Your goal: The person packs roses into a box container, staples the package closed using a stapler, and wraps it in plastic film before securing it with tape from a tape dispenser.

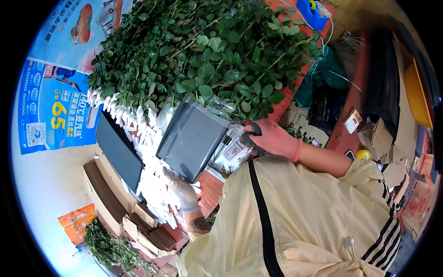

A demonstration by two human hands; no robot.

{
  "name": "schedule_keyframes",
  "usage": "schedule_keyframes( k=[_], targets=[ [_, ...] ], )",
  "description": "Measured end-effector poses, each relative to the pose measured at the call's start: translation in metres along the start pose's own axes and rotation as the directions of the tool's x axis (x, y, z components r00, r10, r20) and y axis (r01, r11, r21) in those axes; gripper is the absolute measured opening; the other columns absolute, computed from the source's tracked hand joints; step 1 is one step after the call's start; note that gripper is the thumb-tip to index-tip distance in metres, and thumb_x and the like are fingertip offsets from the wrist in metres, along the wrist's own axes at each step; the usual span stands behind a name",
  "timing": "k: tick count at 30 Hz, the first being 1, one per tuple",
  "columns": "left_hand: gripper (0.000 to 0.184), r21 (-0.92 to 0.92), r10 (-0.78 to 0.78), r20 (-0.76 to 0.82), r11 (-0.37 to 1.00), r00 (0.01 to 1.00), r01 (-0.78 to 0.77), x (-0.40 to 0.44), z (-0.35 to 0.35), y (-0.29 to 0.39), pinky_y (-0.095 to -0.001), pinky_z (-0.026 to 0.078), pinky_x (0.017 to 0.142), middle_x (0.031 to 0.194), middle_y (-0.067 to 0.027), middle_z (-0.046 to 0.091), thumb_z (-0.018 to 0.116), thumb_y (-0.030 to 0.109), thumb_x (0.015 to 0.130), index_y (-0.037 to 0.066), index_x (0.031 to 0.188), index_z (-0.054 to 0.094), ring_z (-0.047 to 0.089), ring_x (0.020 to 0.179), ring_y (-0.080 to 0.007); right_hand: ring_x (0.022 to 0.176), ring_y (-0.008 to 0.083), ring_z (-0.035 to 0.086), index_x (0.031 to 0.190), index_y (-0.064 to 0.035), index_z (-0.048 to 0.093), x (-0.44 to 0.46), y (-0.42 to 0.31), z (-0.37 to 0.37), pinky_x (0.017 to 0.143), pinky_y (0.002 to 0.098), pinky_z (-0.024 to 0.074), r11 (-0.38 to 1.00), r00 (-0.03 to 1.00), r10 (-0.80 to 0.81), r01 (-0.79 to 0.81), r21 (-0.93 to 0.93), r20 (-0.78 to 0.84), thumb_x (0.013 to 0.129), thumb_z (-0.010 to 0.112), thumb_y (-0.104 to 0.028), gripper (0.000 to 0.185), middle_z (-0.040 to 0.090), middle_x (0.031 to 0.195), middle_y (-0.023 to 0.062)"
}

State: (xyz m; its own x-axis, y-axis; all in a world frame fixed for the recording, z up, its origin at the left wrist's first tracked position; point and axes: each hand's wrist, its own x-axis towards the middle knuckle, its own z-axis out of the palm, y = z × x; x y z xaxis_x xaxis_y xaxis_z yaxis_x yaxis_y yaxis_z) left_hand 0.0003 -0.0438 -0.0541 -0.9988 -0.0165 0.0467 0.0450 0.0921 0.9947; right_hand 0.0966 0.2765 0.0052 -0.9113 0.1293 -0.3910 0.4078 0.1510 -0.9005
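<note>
My right hand (265,138), in a pink glove with a dark palm, is closed with curled fingers on the edge of clear plastic wrap (226,108). The wrap lies over a tilted dark grey flat panel (194,138). Beside the panel is a clear packet with a printed label (234,152), close under my right fingers. My left hand (181,189), in a white glove, is by the panel's lower left edge with its fingers extended; whether it touches the panel is unclear. Behind the panel lies a large pile of leafy green stems (203,51) with white-wrapped ends (150,184).
Another dark panel (121,150) leans at the left, near stacked brown cardboard (108,191). A blue tape dispenser (312,14) sits on the red table's (307,69) far corner. More greenery (108,247) lies at lower left. Cardboard and a green bag (330,71) are at the right.
</note>
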Motion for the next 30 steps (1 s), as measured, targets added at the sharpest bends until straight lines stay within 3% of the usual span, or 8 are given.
schedule_keyframes(
  k=[2, 6, 8, 10, 14, 16, 23, 30],
  targets=[
    [0.07, 0.634, 0.072, 0.242, 0.743, 0.968, -0.214, -0.018, 0.0, -0.025, -0.032, 0.043, 0.094, 0.14, -0.0151, 0.034, 0.051, -0.008, 0.085, 0.0, 0.143, 0.013, 0.039, 0.125, -0.022, 0.067, 0.0281, 0.064, 0.093, -0.001, 0.059, 0.007, 0.006, -0.004, 0.068, 0.0374, 0.0501, 0.986, 0.988, -0.155, 0.153, -0.059, -0.017, 0.081, 0.053, -0.017, 0.021, 0.062, 0.078, 0.0161],
    [0.083, 0.35, 0.187, 0.246, 0.898, 0.951, -0.267, -0.021, 0.018, -0.017, -0.0311, 0.044, 0.092, 0.135, -0.0132, 0.038, 0.056, -0.015, 0.075, 0.007, 0.144, 0.016, 0.042, 0.119, -0.0197, 0.057, 0.0199, 0.065, 0.093, -0.0001, 0.06, 0.007, 0.001, -0.01, 0.059, 0.033, 0.0518, 0.982, 0.999, 0.03, -0.038, 0.187, 0.044, 0.081, 0.052, -0.015, 0.02, 0.063, 0.073, 0.0119],
    [0.065, -0.179, -0.157, 0.114, 0.968, 0.981, 0.176, -0.017, 0.035, -0.004, -0.0309, 0.042, 0.094, 0.134, -0.0123, 0.039, 0.054, -0.002, 0.085, 0.004, 0.142, 0.023, 0.044, 0.117, -0.0188, 0.056, 0.0155, 0.065, 0.091, 0.0004, 0.061, 0.015, 0.002, -0.019, 0.054, 0.0295, 0.0519, 0.987, 0.993, -0.116, 0.111, 0.114, 0.036, 0.081, 0.05, -0.013, 0.02, 0.063, 0.071, 0.0087],
    [0.047, 0.625, 0.399, 0.312, 0.597, 0.862, -0.502, -0.014, 0.041, -0.015, -0.0304, 0.039, 0.098, 0.134, -0.0113, 0.04, 0.039, 0.021, 0.099, 0.0, 0.139, 0.028, 0.045, 0.118, -0.0196, 0.057, 0.016, 0.064, 0.088, 0.0, 0.061, 0.012, -0.008, -0.03, 0.057, 0.0292, 0.0514, 0.991, 0.992, -0.118, 0.114, 0.075, 0.048, 0.081, 0.049, -0.013, 0.019, 0.064, 0.071, 0.0083],
    [0.055, 0.037, -0.152, 0.047, 0.988, 0.987, 0.151, -0.015, 0.072, 0.034, -0.0333, 0.029, 0.105, 0.134, -0.0144, 0.04, 0.047, 0.025, 0.096, -0.004, 0.139, 0.027, 0.036, 0.126, -0.0259, 0.061, 0.0163, 0.062, 0.087, -0.0005, 0.063, 0.012, -0.011, -0.042, 0.061, 0.0294, 0.0501, 0.987, 0.997, -0.065, 0.058, 0.149, 0.045, 0.08, 0.049, -0.015, 0.021, 0.064, 0.071, 0.0079],
    [0.056, 0.759, 0.409, 0.011, 0.591, 0.913, -0.274, -0.023, 0.076, 0.057, -0.0385, 0.03, 0.105, 0.129, -0.0174, 0.044, 0.061, 0.016, 0.084, -0.003, 0.132, 0.039, 0.038, 0.124, -0.029, 0.064, 0.017, 0.063, 0.086, -0.0006, 0.064, 0.005, -0.016, -0.047, 0.061, 0.0296, 0.0501, 0.991, 0.999, -0.034, 0.03, 0.131, 0.024, 0.079, 0.049, -0.015, 0.022, 0.063, 0.072, 0.0081],
    [0.025, 0.493, 0.354, 0.442, 0.672, 0.824, -0.553, 0.029, 0.132, 0.101, -0.0385, 0.045, 0.085, 0.095, -0.0156, 0.064, 0.059, 0.015, 0.08, 0.0, 0.099, 0.065, 0.059, 0.089, -0.03, 0.06, 0.0181, 0.064, 0.083, 0.0013, 0.061, 0.011, 0.004, -0.041, 0.058, 0.0305, 0.0511, 0.977, 0.974, -0.208, 0.202, -0.072, -0.089, 0.08, 0.05, -0.014, 0.019, 0.061, 0.072, 0.0095],
    [0.032, 0.615, 0.205, 0.601, 0.499, 0.773, -0.61, 0.088, 0.151, 0.12, -0.0359, 0.046, 0.085, 0.1, -0.0155, 0.064, 0.058, 0.026, 0.082, 0.003, 0.102, 0.065, 0.061, 0.094, -0.0279, 0.054, 0.0183, 0.062, 0.09, 0.0015, 0.058, 0.044, -0.074, -0.064, 0.043, 0.0254, 0.0463, 0.868, 0.978, -0.176, 0.1, 0.486, 0.112, 0.086, 0.049, -0.015, 0.019, 0.06, 0.074, 0.0082]
  ],
)
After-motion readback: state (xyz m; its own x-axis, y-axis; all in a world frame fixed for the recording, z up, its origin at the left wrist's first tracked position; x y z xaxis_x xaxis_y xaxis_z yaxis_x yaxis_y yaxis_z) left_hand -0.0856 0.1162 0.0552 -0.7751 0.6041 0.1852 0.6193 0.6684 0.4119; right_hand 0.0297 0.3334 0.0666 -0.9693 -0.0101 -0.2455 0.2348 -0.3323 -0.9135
